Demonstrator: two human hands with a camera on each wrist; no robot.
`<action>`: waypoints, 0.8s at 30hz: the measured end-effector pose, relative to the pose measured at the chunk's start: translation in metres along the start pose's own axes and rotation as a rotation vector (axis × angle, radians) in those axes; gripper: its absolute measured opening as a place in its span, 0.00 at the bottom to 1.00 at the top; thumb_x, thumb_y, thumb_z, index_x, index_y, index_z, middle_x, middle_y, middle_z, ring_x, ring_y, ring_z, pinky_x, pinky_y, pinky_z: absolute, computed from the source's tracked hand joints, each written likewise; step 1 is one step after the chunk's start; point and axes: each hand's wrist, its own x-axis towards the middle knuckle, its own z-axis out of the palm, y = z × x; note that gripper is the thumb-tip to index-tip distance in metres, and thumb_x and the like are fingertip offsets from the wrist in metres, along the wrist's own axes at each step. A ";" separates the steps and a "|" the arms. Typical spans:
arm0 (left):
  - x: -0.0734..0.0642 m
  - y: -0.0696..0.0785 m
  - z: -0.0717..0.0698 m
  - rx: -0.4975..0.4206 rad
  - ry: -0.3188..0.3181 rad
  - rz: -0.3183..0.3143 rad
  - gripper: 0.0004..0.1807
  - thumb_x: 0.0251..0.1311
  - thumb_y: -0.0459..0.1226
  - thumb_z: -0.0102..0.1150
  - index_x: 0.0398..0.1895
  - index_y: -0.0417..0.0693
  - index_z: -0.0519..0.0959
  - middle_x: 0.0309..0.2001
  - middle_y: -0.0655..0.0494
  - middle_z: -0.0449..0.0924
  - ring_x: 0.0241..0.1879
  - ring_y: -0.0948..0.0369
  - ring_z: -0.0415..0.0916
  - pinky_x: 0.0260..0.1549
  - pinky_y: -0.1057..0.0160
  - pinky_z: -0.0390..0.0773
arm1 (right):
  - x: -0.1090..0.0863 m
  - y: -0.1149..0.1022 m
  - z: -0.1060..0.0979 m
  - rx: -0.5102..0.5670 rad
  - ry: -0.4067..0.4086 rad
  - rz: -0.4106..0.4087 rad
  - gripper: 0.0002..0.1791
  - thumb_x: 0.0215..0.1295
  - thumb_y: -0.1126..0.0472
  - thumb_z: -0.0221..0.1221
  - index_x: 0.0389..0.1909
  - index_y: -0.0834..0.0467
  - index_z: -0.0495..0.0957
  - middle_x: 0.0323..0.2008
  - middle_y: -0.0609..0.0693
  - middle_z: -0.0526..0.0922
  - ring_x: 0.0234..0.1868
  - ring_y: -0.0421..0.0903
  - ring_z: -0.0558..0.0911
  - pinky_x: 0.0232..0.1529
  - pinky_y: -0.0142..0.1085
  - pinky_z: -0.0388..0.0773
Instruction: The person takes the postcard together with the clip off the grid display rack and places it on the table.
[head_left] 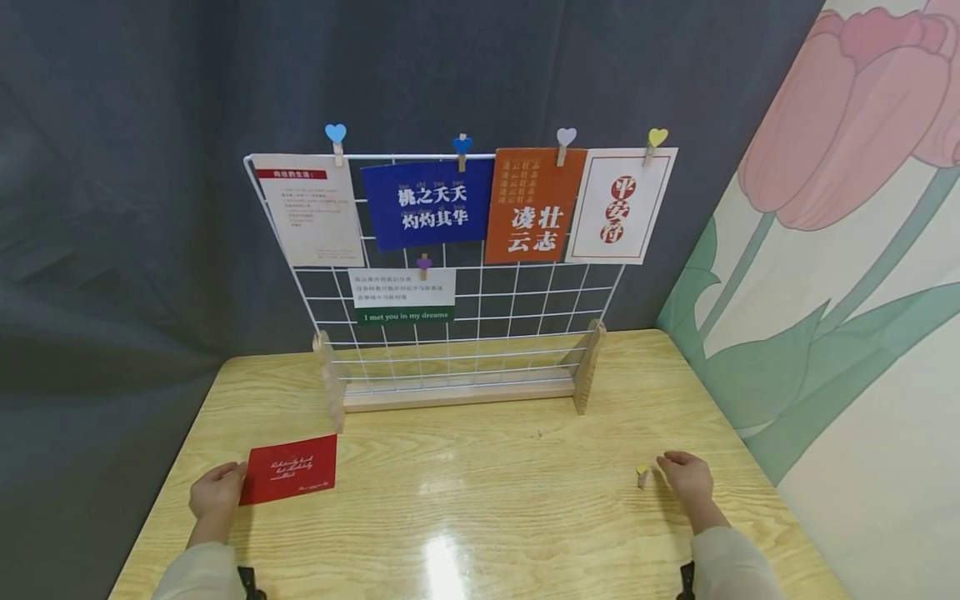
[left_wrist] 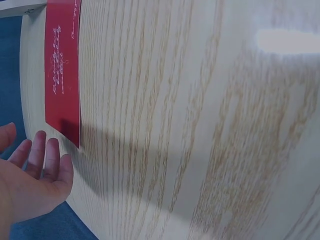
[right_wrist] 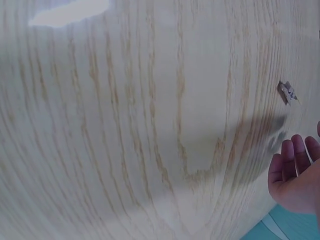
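Observation:
A red card (head_left: pixel 291 469) with white script lies on the table's left side. My left hand (head_left: pixel 218 492) is at the card's left edge in the head view; in the left wrist view its fingers (left_wrist: pixel 36 155) are loosely bent just short of the card's near end, with nothing in them. On the right lies a small wooden clip (head_left: pixel 642 477) with a yellow top. Just right of it is my right hand (head_left: pixel 687 479), empty. The right wrist view shows its fingers (right_wrist: pixel 288 159) relaxed, a little below the clip (right_wrist: pixel 288 93).
A white wire grid rack (head_left: pixel 517 325) on wooden feet stands at the table's back. Heart-topped clips hold several cards on it, among them a blue card (head_left: pixel 427 233), an orange card (head_left: pixel 534 187) and a white-green card (head_left: pixel 402 293). A tulip-painted wall (head_left: pixel 847 250) borders the right side.

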 end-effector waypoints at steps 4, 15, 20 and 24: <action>0.001 -0.001 -0.001 0.026 -0.002 0.030 0.33 0.55 0.56 0.42 0.52 0.37 0.68 0.50 0.36 0.66 0.51 0.44 0.60 0.49 0.48 0.60 | 0.001 -0.001 -0.002 -0.003 0.014 -0.009 0.24 0.60 0.58 0.47 0.47 0.76 0.65 0.44 0.71 0.70 0.42 0.64 0.70 0.37 0.47 0.72; 0.010 -0.002 0.003 0.039 -0.030 0.085 0.37 0.54 0.60 0.39 0.55 0.39 0.66 0.52 0.38 0.65 0.52 0.45 0.60 0.49 0.48 0.62 | 0.001 -0.008 -0.012 0.012 -0.001 -0.024 0.25 0.61 0.57 0.47 0.49 0.76 0.64 0.46 0.72 0.68 0.44 0.64 0.69 0.38 0.47 0.72; 0.012 0.002 0.005 0.011 -0.046 0.107 0.40 0.51 0.62 0.40 0.55 0.38 0.66 0.51 0.39 0.66 0.50 0.46 0.61 0.48 0.47 0.63 | 0.003 -0.010 -0.015 0.008 0.002 -0.039 0.26 0.61 0.57 0.47 0.49 0.76 0.64 0.47 0.72 0.67 0.45 0.65 0.68 0.40 0.48 0.71; 0.013 0.004 0.009 0.007 -0.060 0.158 0.39 0.51 0.62 0.42 0.53 0.38 0.68 0.50 0.40 0.67 0.48 0.48 0.65 0.46 0.49 0.66 | 0.003 -0.016 -0.018 0.005 0.008 -0.047 0.25 0.61 0.57 0.47 0.49 0.77 0.64 0.47 0.72 0.67 0.46 0.66 0.67 0.42 0.49 0.69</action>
